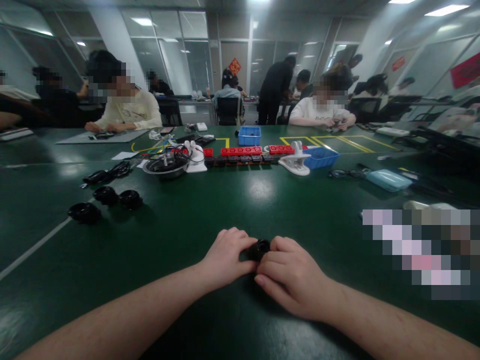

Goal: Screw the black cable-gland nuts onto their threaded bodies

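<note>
Close in front of me, a small round black part [261, 247] with a dark hole in its upper face rests at the table surface. My left hand [229, 254] grips it from the left, with fingers on the far side and the thumb in front. From the right, my right hand [288, 272] closes its curled fingers against the same part, covering much of it. Three similar glossy black hollow parts, including a larger-looking one [85, 213], stand together on the left of the table. Exactly what kind of parts they are, I cannot tell.
Across the green table [195, 210] lie red power strips [241, 151], a metal bowl of cables [165, 166], white clip stands [294, 161] and blue bins [250, 135]. A light-blue pouch [389, 180] is at right. People sit opposite.
</note>
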`<state>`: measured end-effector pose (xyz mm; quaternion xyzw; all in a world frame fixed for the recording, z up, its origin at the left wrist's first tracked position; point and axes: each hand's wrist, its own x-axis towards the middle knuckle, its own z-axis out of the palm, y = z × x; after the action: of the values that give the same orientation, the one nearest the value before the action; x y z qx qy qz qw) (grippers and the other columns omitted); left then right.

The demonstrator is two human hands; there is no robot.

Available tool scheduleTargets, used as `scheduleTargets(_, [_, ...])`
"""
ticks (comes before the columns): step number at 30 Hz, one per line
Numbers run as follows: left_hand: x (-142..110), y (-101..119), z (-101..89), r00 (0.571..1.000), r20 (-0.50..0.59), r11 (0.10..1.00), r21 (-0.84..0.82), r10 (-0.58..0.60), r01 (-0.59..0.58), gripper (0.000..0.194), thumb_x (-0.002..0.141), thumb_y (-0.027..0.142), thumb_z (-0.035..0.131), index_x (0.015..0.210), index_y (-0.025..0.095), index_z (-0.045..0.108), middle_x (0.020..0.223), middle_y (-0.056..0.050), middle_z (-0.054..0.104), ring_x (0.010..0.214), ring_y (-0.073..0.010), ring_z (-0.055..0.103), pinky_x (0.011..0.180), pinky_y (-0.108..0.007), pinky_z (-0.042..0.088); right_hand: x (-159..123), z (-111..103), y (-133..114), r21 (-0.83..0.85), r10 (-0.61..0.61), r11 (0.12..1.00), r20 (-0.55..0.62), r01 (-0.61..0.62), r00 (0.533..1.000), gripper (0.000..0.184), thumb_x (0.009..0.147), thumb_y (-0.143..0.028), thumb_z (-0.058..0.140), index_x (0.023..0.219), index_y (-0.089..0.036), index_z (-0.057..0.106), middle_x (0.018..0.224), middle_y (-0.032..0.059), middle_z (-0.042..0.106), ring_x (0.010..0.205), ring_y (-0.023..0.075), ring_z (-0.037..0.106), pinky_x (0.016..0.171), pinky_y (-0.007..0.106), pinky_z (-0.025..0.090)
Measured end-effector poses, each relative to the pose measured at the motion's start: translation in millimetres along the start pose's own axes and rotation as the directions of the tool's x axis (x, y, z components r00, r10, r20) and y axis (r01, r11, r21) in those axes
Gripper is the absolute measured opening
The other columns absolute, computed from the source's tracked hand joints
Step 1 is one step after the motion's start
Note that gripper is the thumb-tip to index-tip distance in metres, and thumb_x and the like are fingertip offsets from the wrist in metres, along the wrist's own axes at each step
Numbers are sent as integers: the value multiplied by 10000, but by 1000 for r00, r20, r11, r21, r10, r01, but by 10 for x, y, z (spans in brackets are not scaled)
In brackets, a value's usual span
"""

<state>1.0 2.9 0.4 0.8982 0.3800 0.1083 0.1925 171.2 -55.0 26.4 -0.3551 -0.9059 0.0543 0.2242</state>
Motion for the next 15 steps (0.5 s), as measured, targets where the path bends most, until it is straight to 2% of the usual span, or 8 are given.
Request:
scheduleTargets(4, [-7, -5, -9, 1000, -3, 1000, -16, 8, -8, 263, 756, 449, 581, 866, 211, 594, 829, 3, 557, 810, -176, 467, 703, -302, 336, 3, -22, 70, -20, 51, 998, -23, -51, 998, 363, 871, -247, 378, 574, -166, 571, 549, 28, 557, 574, 141, 394, 594, 316, 320])
scheduleTargets(6, [-10, -9, -9, 1000, -10, 999, -27, 17, -18, 286, 753, 471, 584, 859, 206, 593, 827, 3, 557, 806, -176, 468, 699, -302, 332, 12, -35, 128, -28, 122, 992, -11, -122, 993, 398, 885, -268, 355, 558, -164, 558, 540, 30, 552, 576, 143, 398, 600, 316, 322])
scheduleTargets(8, [-12, -15, -9, 1000, -13, 999, -34, 24, -24, 289, 750, 474, 590, 864, 208, 595, 824, 4, 555, 804, -177, 468, 697, -304, 329, 26, -42, 197, -48, 238, 970, -4, -238, 971, 400, 898, -304, 335, 616, -162, 581, 588, 35, 578, 619, 154, 428, 621, 320, 330])
scheduleTargets(11, [-13, -22, -13, 1000, -2, 999, -41, 21, -21, 306, 743, 480, 596, 902, 219, 598, 836, 0, 555, 814, -185, 468, 704, -311, 329, 51, -37, 297, -76, 410, 909, -4, -409, 912, 366, 905, -351, 323, 809, -162, 621, 752, 51, 633, 720, 182, 476, 656, 334, 344])
scheduleTargets(13, [-14, -22, -18, 1000, 3, 999, -45, 19, -19, 315, 745, 479, 595, 930, 223, 595, 842, -2, 556, 819, -189, 470, 711, -315, 329, 63, -23, 338, -67, 454, 890, 16, -452, 891, 356, 908, -353, 317, 902, -163, 618, 827, 56, 642, 759, 190, 492, 680, 343, 354])
scheduleTargets(15, [-14, -20, -20, 1000, 0, 999, -46, 23, -23, 314, 747, 475, 595, 934, 223, 595, 842, -2, 555, 818, -188, 471, 712, -317, 329, 68, -9, 351, -39, 448, 894, 43, -446, 893, 358, 912, -347, 312, 919, -161, 617, 834, 57, 642, 771, 189, 500, 699, 346, 362])
